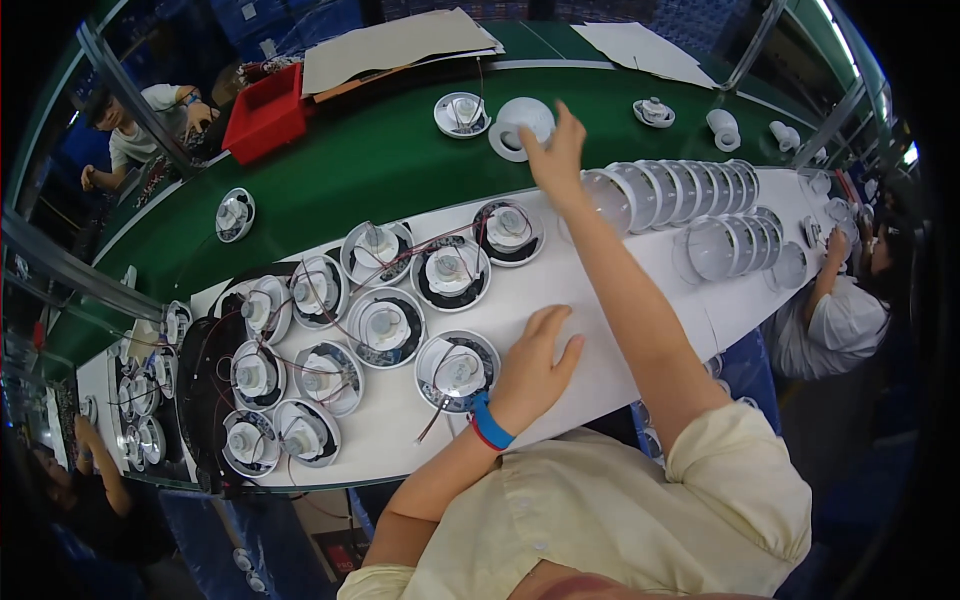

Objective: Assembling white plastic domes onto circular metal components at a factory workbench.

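My right hand point(560, 158) reaches out over the green conveyor belt, thumb and fingers apart. Right beside it on the belt is a white lamp with a domed cover point(527, 115); whether the thumb touches it I cannot tell. My left hand point(535, 368), with a blue and red band at the wrist, is over the white worktable, its fingers stretched out and nothing in them. Closest to that hand is a round lamp base point(458, 370) with wires and a pale centre piece. Several similar lamp bases point(386, 327) fill the table's left half, red and dark wires trailing among them.
Two rows of nested clear-white domes point(668, 192) lie on the table's right side. Across the belt point(330, 190) are a red bin point(266, 112), cardboard sheets point(395, 48) and several more lamps. Co-workers sit at far left, lower left and right. A black bag-like object point(205, 400) borders the bases.
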Motion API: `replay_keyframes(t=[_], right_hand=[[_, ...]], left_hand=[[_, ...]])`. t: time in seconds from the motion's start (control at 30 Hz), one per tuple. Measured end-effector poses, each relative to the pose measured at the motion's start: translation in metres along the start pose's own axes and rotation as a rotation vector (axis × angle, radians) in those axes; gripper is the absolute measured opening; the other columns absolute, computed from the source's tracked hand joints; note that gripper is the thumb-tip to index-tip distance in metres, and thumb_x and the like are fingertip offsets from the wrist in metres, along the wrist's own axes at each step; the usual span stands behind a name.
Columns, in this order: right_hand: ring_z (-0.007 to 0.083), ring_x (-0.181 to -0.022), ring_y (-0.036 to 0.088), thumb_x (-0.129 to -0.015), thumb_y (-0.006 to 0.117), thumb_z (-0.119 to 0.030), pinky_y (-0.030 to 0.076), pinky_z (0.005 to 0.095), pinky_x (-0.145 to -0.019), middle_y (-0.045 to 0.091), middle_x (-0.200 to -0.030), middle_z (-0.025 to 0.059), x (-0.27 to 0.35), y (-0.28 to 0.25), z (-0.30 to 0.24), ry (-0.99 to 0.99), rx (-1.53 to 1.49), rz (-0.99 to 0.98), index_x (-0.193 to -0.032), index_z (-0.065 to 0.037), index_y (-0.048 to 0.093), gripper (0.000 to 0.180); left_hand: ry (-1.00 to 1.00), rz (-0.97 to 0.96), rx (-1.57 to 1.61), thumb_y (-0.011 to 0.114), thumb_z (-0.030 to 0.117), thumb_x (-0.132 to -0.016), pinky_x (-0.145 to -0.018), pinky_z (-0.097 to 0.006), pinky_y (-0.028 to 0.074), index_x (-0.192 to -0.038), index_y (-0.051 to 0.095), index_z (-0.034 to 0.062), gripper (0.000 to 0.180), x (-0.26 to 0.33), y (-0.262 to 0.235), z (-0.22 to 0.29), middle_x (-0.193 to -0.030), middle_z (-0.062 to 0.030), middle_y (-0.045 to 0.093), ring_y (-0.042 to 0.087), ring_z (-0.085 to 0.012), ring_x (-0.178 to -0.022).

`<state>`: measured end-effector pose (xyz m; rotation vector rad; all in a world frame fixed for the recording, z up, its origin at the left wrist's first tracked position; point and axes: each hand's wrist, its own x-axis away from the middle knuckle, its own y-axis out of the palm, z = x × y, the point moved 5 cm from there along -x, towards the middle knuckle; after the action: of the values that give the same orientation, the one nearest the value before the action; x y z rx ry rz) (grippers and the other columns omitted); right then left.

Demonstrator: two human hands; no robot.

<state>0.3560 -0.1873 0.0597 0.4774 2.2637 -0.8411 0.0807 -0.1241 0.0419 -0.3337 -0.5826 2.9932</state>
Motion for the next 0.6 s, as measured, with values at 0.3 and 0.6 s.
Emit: replay_keyframes(t=[0.3, 0.6], right_hand=[[0.0227, -0.078, 0.067, -0.090, 0.065, -0.013, 0.058, 0.0313, -0.071, 0.064, -0.097, 0.0182, 0.150, -0.059, -0.005, 0.996, -0.813, -0.434, -0.142, 0.006, 0.027, 0.067], [0.0125, -0.078, 0.062, -0.102, 0.043, -0.020, 0.051, 0.0251, -0.065, 0.066, -0.098, 0.0053, 0.142, -0.127, 0.040, 0.763, -0.675, -0.822, -0.129, -0.002, 0.058, 0.036]], left_hand=[[-0.010, 0.063, -0.011, 0.061, 0.019, -0.093, -0.092, -0.040, 0.050, -0.128, 0.053, -0.0043, 0.042, 0.008, -0.004, -0.008, -0.132, -0.0229, 0.052, 0.058, -0.0364, -0.114], [0.176, 0.147, -0.060, 0.062, 0.003, -0.090, -0.085, -0.037, 0.053, -0.113, 0.061, -0.0019, 0.024, 0.039, -0.008, 0.014, -0.107, -0.0145, 0.067, 0.064, -0.0300, -0.104]])
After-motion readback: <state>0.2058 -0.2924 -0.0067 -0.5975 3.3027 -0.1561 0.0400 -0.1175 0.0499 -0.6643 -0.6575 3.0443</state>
